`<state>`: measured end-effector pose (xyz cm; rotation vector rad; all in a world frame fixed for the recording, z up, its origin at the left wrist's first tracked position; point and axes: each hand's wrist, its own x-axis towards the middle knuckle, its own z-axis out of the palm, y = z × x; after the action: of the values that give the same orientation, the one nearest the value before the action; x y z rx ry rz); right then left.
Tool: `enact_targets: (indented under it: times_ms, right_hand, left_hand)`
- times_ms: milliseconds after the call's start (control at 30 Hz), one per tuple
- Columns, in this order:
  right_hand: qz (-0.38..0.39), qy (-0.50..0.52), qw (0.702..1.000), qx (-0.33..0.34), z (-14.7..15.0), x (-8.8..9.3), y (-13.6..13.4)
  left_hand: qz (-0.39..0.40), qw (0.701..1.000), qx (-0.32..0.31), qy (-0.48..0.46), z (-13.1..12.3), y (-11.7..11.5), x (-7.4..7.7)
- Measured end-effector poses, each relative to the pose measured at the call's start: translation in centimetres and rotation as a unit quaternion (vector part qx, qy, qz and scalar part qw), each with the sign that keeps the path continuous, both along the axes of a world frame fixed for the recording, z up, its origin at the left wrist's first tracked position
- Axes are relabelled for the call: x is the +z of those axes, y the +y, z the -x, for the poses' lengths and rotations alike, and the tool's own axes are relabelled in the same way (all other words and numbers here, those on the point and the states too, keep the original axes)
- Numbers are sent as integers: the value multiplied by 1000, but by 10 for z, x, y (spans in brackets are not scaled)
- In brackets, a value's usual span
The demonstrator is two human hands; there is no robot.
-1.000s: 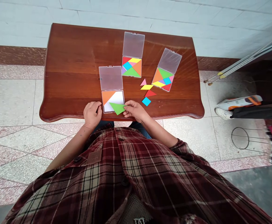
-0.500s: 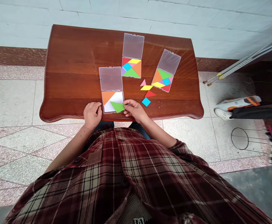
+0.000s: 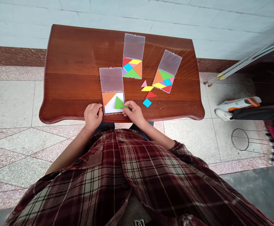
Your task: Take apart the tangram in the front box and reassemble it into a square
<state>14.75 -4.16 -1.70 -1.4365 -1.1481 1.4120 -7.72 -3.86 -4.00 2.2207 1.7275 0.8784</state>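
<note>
In the head view, the right hand (image 3: pixel 134 113) pinches one corner of the green triangle (image 3: pixel 118 104) between thumb and fingers. The green triangle is over the right part of the near box (image 3: pixel 109 109); I can't tell if it touches the white bottom. An orange triangle (image 3: pixel 108 97) lies flat in the far left corner. I think a soft pinch is best here. Turn the green triangle slowly so its sides match the box's straight walls, and keep it flat so it won't catch on the rim. The left hand (image 3: pixel 93 116) rests, fingers curled, just beside the box; I can't tell if it holds anything. It could steady the box, which might slide on the smooth table (image 3: pixel 73 75).
</note>
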Motion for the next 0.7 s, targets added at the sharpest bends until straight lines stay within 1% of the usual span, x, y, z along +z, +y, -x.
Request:
enact_targets:
  times_ms: [100,200,333,433,533,700]
  right_hand:
    - [-23,-51,997,56,5,-5,-2]
    - [-47,-102,988,107,9,-6,-2]
    - [-93,-172,966,172,12,1,0]
    - [-97,-217,946,222,13,6,2]
    - [-99,-237,932,256,15,9,4]
    - [-95,-255,918,288,17,12,8]
  left_hand:
    - [-5,1000,-2,8,0,0,0]
    - [-10,1000,-4,6,-1,0,-1]
    - [-9,1000,-7,5,-1,0,-2]
    - [-27,1000,-12,10,-1,0,-3]
    - [-38,999,-12,14,-1,0,-4]
    - [-33,999,-14,14,0,-1,-4]
